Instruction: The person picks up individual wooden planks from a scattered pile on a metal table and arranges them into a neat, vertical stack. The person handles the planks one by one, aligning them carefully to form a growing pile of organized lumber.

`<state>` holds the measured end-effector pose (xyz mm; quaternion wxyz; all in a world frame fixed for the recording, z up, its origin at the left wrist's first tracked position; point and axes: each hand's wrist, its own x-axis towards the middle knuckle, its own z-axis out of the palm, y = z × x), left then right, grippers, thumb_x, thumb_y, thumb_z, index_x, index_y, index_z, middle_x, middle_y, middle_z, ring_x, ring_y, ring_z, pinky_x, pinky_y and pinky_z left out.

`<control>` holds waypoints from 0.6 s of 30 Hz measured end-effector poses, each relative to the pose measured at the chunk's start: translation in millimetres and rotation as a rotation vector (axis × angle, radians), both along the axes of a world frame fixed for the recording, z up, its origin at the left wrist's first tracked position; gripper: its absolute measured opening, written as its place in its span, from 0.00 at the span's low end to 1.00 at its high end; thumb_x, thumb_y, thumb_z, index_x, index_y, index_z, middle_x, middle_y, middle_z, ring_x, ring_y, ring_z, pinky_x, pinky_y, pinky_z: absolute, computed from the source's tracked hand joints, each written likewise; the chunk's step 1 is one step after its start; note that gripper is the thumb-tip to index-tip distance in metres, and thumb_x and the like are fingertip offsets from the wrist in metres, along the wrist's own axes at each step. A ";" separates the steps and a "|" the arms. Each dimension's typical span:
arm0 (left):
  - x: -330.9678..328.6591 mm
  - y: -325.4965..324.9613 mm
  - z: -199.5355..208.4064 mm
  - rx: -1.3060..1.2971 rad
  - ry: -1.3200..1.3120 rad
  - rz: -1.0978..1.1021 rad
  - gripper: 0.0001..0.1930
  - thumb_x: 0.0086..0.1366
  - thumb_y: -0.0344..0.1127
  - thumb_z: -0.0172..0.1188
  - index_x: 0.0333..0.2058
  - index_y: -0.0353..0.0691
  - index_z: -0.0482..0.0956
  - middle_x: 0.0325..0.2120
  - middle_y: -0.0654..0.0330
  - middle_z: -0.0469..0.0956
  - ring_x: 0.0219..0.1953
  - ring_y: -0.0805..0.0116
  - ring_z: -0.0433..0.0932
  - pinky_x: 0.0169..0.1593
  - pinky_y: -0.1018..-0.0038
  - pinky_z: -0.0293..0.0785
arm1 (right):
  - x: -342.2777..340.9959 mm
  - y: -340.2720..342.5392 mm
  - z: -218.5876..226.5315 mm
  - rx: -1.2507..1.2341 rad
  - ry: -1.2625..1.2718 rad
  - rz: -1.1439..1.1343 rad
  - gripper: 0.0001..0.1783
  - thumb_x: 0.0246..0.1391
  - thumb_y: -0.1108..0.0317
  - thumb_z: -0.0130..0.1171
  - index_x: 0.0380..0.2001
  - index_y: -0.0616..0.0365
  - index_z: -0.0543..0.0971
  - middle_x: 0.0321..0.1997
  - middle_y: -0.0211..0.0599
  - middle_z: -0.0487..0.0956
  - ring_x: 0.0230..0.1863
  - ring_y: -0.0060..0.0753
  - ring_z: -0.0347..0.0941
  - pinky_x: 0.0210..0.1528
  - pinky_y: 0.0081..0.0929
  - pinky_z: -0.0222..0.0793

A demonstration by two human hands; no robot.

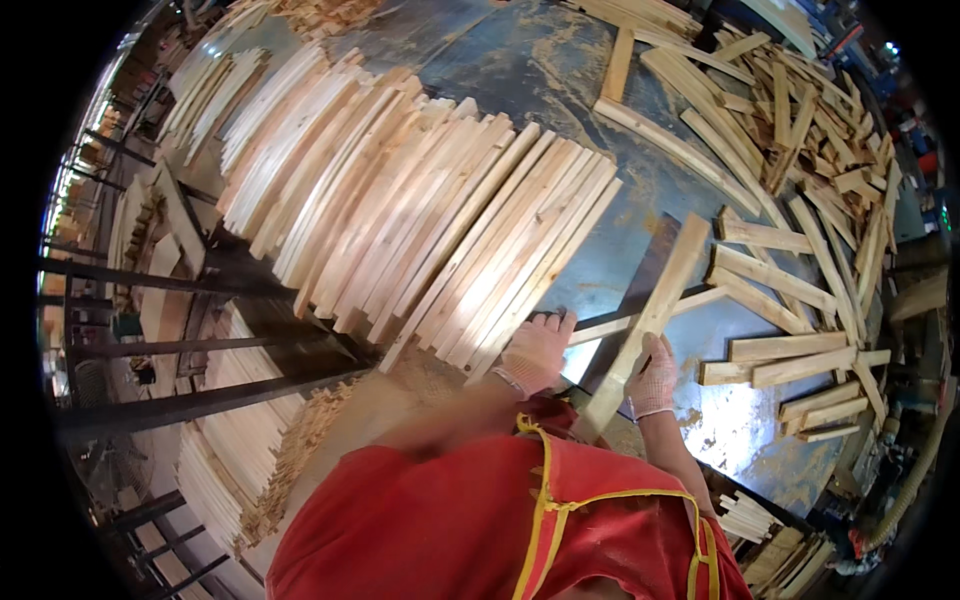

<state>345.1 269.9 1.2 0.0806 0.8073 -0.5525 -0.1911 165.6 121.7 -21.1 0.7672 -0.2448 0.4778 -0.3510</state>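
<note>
My right hand [652, 376], in a pale knit glove, is closed on the edge of a long flat wooden board [660, 285]. The board slants from near my body up and away to the right over the metal table. My left hand [537, 352], gloved too, rests at the table's near edge with fingers stretched forward. Beside it, on its left, lies a wide row of light wooden strips [450, 210] packed side by side. A thin wooden strip [610, 328] runs behind the held board, one end near my left fingertips; whether they touch it I cannot tell.
Short boards [790, 348] lie loosely on the right of the metal table [560, 70]. A heaped pile of offcuts [800, 130] fills the far right. Dark metal rails [190, 400] and stacked strips [230, 440] stand at the lower left. Sawdust spots the tabletop.
</note>
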 end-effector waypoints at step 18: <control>0.7 3.4 47.1 -0.229 0.095 0.123 0.41 0.61 0.44 0.70 0.71 0.36 0.69 0.68 0.42 0.70 0.68 0.37 0.68 0.72 0.48 0.62 | 118.1 -4.1 40.5 -0.607 0.613 1.116 0.32 0.68 0.53 0.56 0.68 0.60 0.72 0.58 0.61 0.82 0.63 0.61 0.78 0.64 0.45 0.74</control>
